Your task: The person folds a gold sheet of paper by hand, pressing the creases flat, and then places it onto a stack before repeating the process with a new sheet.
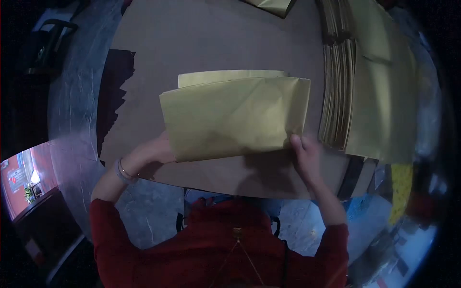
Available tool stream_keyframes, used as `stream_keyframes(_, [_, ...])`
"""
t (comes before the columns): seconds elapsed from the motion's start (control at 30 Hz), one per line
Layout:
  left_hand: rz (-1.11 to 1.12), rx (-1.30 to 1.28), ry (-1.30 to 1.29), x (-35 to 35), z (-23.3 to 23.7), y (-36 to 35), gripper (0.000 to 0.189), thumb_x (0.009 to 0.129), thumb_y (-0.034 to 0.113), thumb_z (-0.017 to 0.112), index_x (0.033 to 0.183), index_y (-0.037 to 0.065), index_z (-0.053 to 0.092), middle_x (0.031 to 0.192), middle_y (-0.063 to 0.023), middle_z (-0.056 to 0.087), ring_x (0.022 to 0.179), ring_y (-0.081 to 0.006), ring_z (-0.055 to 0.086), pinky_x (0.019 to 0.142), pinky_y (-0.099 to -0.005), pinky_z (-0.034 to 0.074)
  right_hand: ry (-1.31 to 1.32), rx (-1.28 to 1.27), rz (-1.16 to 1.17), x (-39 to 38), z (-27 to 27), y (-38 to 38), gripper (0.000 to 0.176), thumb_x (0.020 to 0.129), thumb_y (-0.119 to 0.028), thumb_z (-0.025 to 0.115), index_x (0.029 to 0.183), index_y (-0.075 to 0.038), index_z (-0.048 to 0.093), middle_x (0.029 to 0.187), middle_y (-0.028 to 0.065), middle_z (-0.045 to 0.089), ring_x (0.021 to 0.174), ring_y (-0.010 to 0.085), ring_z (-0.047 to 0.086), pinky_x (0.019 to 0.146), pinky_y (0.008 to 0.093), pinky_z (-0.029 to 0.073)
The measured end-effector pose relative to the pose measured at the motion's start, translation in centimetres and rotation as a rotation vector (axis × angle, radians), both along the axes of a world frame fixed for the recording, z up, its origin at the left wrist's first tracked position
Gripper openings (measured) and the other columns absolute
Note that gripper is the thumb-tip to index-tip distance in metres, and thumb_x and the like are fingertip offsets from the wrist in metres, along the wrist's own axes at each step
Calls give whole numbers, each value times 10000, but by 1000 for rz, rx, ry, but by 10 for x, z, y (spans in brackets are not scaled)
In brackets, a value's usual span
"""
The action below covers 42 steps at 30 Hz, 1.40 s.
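A yellow-brown kraft paper bag [230,115] is held up over the cardboard-covered table, its upper edge showing two layers and its right side creased along a fold. My right hand [306,156] grips its lower right corner, thumb on the front face and fingers behind. At the lower left corner is my left hand [165,148], closed on the bag's edge. Most of the left fingers are hidden behind the paper.
On the right stands a thick stack of folded kraft paper [338,91], with a broad kraft sheet [384,96] beside it. Another kraft piece [273,6] lies at the far edge. The cardboard [221,43] has a torn left side. A dark screen [48,230] is at lower left.
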<state>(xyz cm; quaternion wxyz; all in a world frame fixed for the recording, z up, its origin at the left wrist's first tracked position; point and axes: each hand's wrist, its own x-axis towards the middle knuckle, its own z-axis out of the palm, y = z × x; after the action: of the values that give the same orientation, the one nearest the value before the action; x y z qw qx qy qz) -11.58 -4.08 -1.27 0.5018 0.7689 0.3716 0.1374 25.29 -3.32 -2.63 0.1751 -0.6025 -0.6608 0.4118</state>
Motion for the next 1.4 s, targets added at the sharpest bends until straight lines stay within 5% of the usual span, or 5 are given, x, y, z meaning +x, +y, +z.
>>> stream_keyframes(0.17, [334,-205,87,32,32,-9,458,967,415,428,1104,14,602,892,-78,642,763,-152,586,611,-278,459,218,-221,-351,-9,14,-10,330,916,-257,584,1166,-44,556,899,124,647,747,191,623,734,272,476])
stream_keyframes(0.2, [865,-684,-238,52,40,-4,485,975,428,408,1066,-3,611,820,-57,633,712,-124,563,588,-263,445,192,-182,-360,-9,13,-11,361,912,-239,587,1211,-47,521,894,126,649,756,192,631,716,274,481])
stream_keyframes(0.27, [836,-1091,-609,31,33,-15,499,978,417,437,1028,-45,621,795,-33,630,728,-66,529,643,-232,445,162,-147,-379,-10,13,-9,401,909,-221,590,1256,-50,486,890,129,650,765,194,639,698,277,485])
stream_keyframes(0.53, [1046,-227,182,47,-7,-45,337,913,277,604,769,-25,565,571,-1,484,579,-46,393,507,-250,365,-357,141,-372,-25,0,3,267,909,-334,567,1097,-146,594,808,123,668,757,325,643,667,430,495])
stream_keyframes(1.4, [1128,-304,289,52,2,-27,322,884,261,621,770,-33,560,526,-59,475,504,-90,398,477,-295,364,-475,104,-389,-40,-5,43,324,862,-461,578,880,-141,622,703,83,635,669,332,585,706,403,452])
